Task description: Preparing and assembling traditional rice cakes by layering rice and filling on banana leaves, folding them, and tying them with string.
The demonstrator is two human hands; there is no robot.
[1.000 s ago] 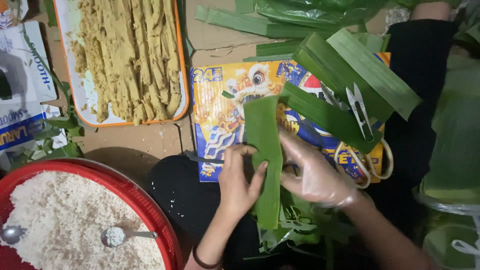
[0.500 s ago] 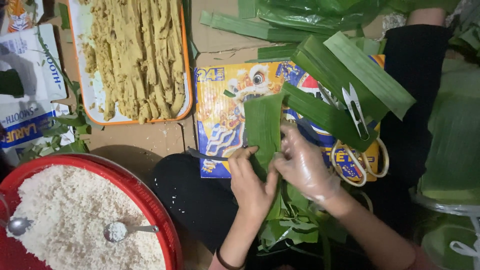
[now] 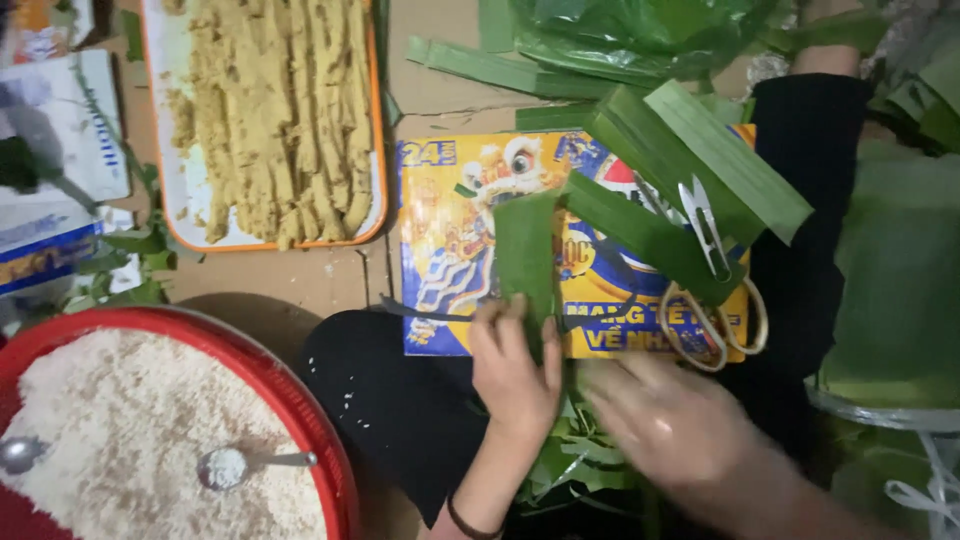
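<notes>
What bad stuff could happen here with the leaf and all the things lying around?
The leaf strip is pinned only at its near end by the left hand, so it might slip or tear along its grain. The right hand is blurred and sits near the scissors, which lie loose on the stacked leaves; a careless sweep could bump the blades. The red bowl of rice is close to the person's knee and could get knocked.

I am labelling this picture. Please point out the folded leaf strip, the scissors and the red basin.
folded leaf strip (image 3: 527,250), head view, its flat middle.
scissors (image 3: 712,320), head view, handle loop.
red basin (image 3: 275,375), head view, right rim.
</notes>
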